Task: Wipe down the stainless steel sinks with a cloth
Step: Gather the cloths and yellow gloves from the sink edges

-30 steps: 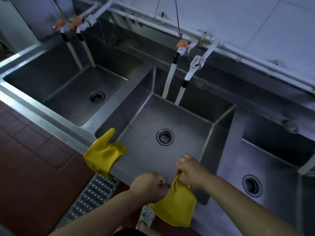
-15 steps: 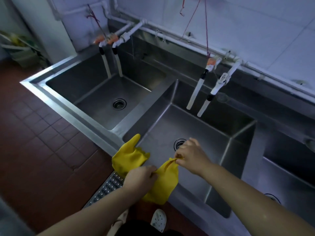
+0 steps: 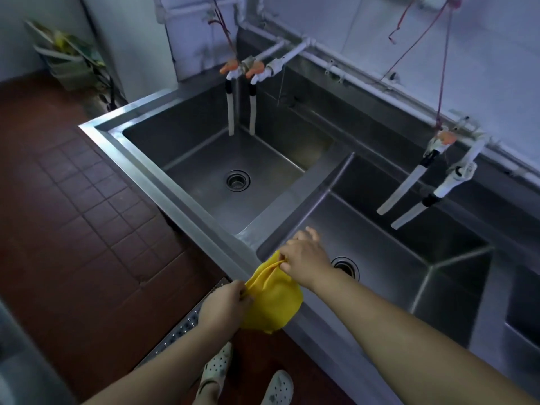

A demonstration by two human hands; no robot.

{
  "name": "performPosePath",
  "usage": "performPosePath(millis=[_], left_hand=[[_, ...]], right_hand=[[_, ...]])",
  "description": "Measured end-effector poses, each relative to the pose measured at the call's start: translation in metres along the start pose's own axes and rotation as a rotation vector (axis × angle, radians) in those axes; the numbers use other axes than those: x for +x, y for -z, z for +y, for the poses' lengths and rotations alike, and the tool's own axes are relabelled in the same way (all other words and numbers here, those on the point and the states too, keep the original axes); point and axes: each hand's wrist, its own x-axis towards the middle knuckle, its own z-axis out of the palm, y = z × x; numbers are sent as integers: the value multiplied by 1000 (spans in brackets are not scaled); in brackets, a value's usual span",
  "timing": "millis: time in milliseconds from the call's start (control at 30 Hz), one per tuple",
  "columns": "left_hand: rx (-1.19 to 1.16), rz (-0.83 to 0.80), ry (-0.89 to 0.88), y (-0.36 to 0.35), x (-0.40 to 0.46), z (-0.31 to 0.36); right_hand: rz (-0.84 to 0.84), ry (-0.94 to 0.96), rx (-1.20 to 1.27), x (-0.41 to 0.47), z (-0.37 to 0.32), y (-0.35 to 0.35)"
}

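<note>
While both hands work at the front rim, the yellow glove (image 3: 273,305) hangs between them over the steel edge (image 3: 204,220) of the sinks. Left hand (image 3: 223,306) pinches the glove's left side, fingers curled on the rubber. Right hand (image 3: 305,260) pinches the glove's upper edge, thumb and fingers closed on it, forearm crossing the middle sink (image 3: 394,258) near its drain (image 3: 347,266). Left sink (image 3: 204,159) sits beyond the divider, drain (image 3: 238,180) in its floor, 2 white hoses (image 3: 242,112) hanging over its back from orange-handled taps (image 3: 242,67). 2 more hoses (image 3: 409,197) hang over the middle sink. Part of a 3rd sink (image 3: 523,317) shows at right. Red tile floor (image 3: 73,214) at left, metal grate (image 3: 181,328) below the left hand, 2 white clogs (image 3: 216,363) at bottom. No cloth can be made out, only the glove
</note>
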Motion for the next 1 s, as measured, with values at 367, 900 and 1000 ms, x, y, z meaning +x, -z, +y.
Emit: performPosePath(millis=[367,900,1000], left_hand=[[-61,74,-43,-10,17,-25],[11,-161,-494,22,40,26],[82,-142,-582,28,52,59]], right_hand=[[-250,-44,241,27,-22,-22],[-51,-105,80,-38,17,20],[14,-265,155,-76,36,29]])
